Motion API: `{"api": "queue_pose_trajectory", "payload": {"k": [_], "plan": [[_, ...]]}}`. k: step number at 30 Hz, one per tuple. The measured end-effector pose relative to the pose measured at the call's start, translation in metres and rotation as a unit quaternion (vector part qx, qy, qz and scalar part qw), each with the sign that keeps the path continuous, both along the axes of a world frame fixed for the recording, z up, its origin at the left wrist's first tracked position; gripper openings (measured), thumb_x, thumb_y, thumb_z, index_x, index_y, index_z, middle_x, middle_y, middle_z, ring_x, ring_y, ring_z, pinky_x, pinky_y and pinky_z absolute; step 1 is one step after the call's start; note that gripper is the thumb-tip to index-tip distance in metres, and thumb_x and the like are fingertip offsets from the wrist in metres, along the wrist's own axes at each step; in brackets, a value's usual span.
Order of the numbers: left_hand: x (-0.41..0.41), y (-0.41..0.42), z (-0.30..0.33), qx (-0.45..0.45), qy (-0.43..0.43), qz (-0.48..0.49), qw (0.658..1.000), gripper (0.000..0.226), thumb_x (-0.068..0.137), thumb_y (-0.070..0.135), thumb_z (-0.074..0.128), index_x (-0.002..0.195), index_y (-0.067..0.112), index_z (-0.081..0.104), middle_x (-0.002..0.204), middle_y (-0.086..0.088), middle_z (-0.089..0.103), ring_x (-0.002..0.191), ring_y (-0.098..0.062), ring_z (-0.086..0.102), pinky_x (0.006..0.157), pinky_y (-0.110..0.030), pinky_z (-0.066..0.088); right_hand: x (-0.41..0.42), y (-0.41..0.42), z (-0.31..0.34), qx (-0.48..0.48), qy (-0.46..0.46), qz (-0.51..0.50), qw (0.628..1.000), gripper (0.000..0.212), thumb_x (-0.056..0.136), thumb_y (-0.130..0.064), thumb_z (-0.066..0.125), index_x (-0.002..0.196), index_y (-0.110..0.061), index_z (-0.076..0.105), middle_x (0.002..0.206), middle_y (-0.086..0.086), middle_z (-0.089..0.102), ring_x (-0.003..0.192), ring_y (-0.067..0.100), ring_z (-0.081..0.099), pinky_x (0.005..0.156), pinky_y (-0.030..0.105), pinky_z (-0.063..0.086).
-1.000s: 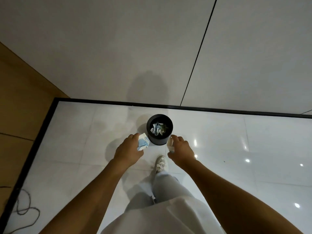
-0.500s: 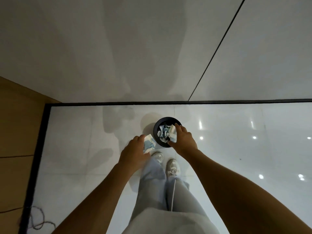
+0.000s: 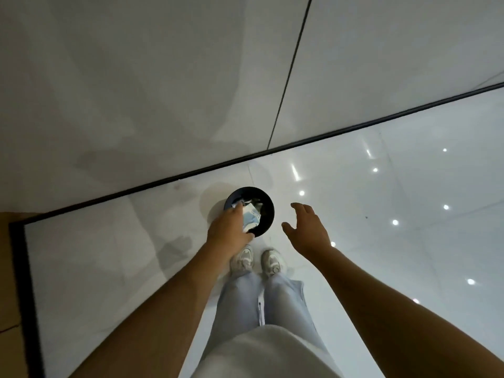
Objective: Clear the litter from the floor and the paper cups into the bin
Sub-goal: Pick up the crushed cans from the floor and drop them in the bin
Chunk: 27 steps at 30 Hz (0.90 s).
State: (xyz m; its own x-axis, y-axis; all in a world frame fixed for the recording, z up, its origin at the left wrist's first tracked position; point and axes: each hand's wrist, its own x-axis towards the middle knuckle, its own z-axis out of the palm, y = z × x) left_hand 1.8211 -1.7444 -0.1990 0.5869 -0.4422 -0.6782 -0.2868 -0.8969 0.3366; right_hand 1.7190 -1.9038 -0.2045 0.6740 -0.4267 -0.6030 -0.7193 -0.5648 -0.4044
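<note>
1. Now the right hand (image 3: 308,230) has moved off the bin (image 3: 268,214), fingers spread, holding nothing.
2. Left hand (image 3: 227,230) pinches a crumpled paper cup (image 3: 251,215) over the bin.
3. Shiny white floor (image 3: 381,241) meets a grey wall (image 3: 136,77).

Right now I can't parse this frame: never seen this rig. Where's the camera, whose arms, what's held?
There is no machine here. A person wears one wide-angle camera on the head, looking forward and down, so the picture shows their own arms, legs and shoes from above; the wide lens bends the wall and floor lines.

The left hand reaches over a round black bin that stands on the glossy white floor near the wall. It holds a crumpled blue-and-white piece of litter at the bin's mouth; whether the grip has started to loosen is not clear. More scraps seem to lie inside the bin, too dark to name.

The right hand is beside the bin, fingers spread, holding nothing.

The bright dots on the floor are light reflections, not litter.
</note>
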Motion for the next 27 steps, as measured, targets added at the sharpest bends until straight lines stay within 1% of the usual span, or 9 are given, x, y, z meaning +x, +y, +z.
{"api": "queue_pose_trajectory", "payload": {"k": [2,4,6,8,10,15,21,24,27], "plan": [[0.005,-0.013,-0.006,0.05,0.015,-0.053,0.997,0.096,0.076,0.045,0.073,0.148,0.012,0.02,0.142,-0.014,0.039,0.126,-0.033,0.044,0.099,-0.041,0.043,-0.005,-0.007,0.002,-0.005,-0.004,-0.02,1.0,0.057,0.094,-0.031,0.055,0.145,-0.016,0.034,0.149,0.005,0.035,0.126,0.028,0.045,0.092,0.036,0.043],[0.006,-0.021,-0.007,0.069,-0.007,-0.097,0.993,0.083,0.075,0.046,0.072,0.141,0.013,0.033,0.137,-0.014,0.044,0.122,-0.033,0.047,0.096,-0.04,0.044,-0.012,-0.014,0.007,-0.008,-0.003,-0.04,0.999,0.056,0.095,-0.03,0.054,0.145,-0.016,0.034,0.149,0.005,0.035,0.126,0.028,0.045,0.092,0.035,0.043],[0.005,-0.027,-0.002,0.052,-0.043,-0.124,0.99,0.067,0.08,0.043,0.069,0.134,0.013,0.042,0.134,-0.012,0.048,0.121,-0.031,0.048,0.095,-0.039,0.044,-0.021,-0.021,0.014,-0.009,0.001,-0.059,0.998,0.055,0.095,-0.029,0.053,0.144,-0.016,0.035,0.149,0.006,0.036,0.126,0.028,0.045,0.093,0.036,0.043],[0.0,-0.036,0.008,0.023,-0.068,-0.15,0.986,0.06,0.085,0.04,0.064,0.134,0.013,0.043,0.133,-0.011,0.05,0.122,-0.029,0.047,0.097,-0.037,0.042,-0.031,-0.026,0.024,-0.01,0.005,-0.077,0.997,0.055,0.095,-0.028,0.054,0.144,-0.015,0.035,0.148,0.007,0.036,0.126,0.028,0.045,0.095,0.038,0.044],[-0.008,-0.049,0.022,-0.003,-0.091,-0.198,0.976,0.058,0.089,0.038,0.058,0.137,0.012,0.04,0.134,-0.01,0.049,0.123,-0.027,0.045,0.101,-0.036,0.039,-0.044,-0.03,0.036,-0.01,0.012,-0.099,0.995,0.054,0.094,-0.027,0.053,0.144,-0.015,0.035,0.147,0.008,0.038,0.126,0.028,0.045,0.095,0.038,0.045],[-0.039,-0.094,0.058,-0.066,-0.124,-0.33,0.934,0.045,0.093,0.035,0.048,0.132,0.012,0.045,0.131,-0.008,0.051,0.12,-0.025,0.046,0.104,-0.035,0.035,-0.087,-0.038,0.066,-0.01,0.017,-0.149,0.989,0.055,0.094,-0.026,0.053,0.144,-0.017,0.034,0.143,0.008,0.042,0.124,0.027,0.045,0.096,0.038,0.046],[-0.109,-0.17,0.101,-0.092,-0.128,-0.458,0.875,0.046,0.096,0.036,0.044,0.136,0.014,0.041,0.135,-0.006,0.047,0.125,-0.023,0.042,0.11,-0.034,0.027,-0.173,-0.062,0.103,-0.027,-0.002,-0.268,0.963,0.058,0.094,-0.028,0.054,0.146,-0.018,0.031,0.144,0.007,0.04,0.127,0.026,0.043,0.099,0.038,0.045],[-0.155,-0.207,0.119,-0.1,-0.126,-0.502,0.85,0.047,0.096,0.037,0.043,0.136,0.013,0.041,0.134,-0.005,0.048,0.123,-0.023,0.043,0.109,-0.033,0.029,-0.227,-0.079,0.118,-0.04,-0.014,-0.32,0.947,0.057,0.094,-0.029,0.054,0.146,-0.019,0.032,0.143,0.006,0.042,0.126,0.026,0.043,0.097,0.038,0.045],[-0.211,-0.249,0.135,-0.109,-0.13,-0.543,0.822,0.046,0.095,0.038,0.044,0.134,0.013,0.044,0.13,-0.006,0.051,0.119,-0.023,0.047,0.104,-0.032,0.035,-0.291,-0.1,0.13,-0.056,-0.019,-0.371,0.927,0.057,0.093,-0.029,0.054,0.145,-0.019,0.032,0.143,0.006,0.042,0.125,0.026,0.044,0.097,0.037,0.045]]}}
